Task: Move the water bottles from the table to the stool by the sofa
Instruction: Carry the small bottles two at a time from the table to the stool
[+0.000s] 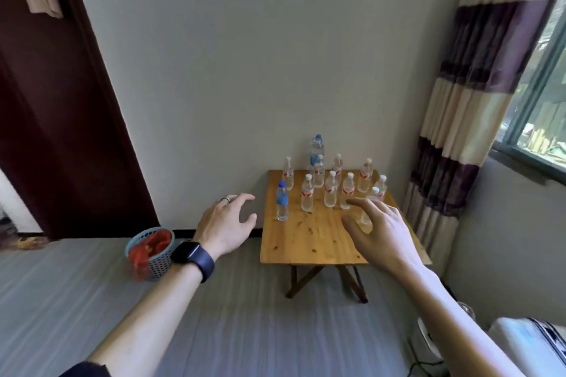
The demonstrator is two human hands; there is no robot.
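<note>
On wooden table (306, 239), clear plastic bottles (307, 194)

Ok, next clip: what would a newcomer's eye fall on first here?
A cluster of upright water bottles crowds the far part of the small wooden table, a tall blue-capped bottle at the back. The left hand and right hand reach toward it, open, gripping nothing. A blue basket sits left of the table.

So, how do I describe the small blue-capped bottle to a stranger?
Find the wooden corner table. The bottle stands apart near its left edge. It has a blue cap and blue label; its neighbours have white caps and red labels.
</note>
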